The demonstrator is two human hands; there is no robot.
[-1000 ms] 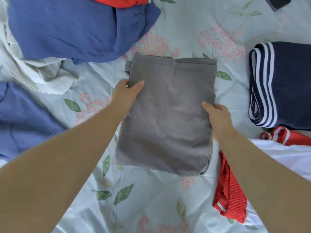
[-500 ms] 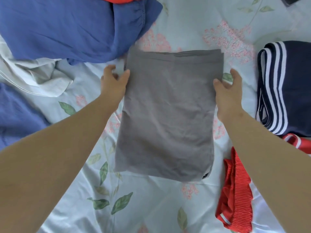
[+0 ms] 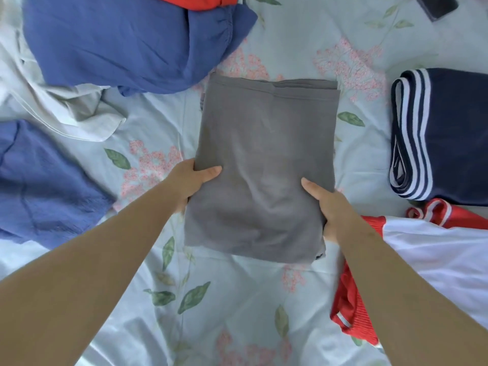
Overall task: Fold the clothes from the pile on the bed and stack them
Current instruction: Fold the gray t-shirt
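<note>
A folded grey garment [image 3: 266, 143] lies in the middle of the floral bedsheet [image 3: 237, 313]. My left hand [image 3: 188, 182] grips its left edge near the lower half, thumb on top and fingers underneath. My right hand [image 3: 327, 204] grips the right edge the same way, thumb resting on the cloth. The near end of the grey garment looks slightly raised off the sheet. A folded navy garment with white stripes [image 3: 443, 133] lies at the right.
A heap of blue clothes [image 3: 126, 40] with a red piece [image 3: 195, 1] fills the top left, over a white garment [image 3: 60, 112]. Another blue garment [image 3: 39, 186] lies at the left. A red-and-white jersey [image 3: 427, 249] lies at the lower right. A dark phone [image 3: 435, 6] sits at the top right.
Both hands slid from the garment's upper sides down to its lower half and took hold of the edges with the thumbs on top.
</note>
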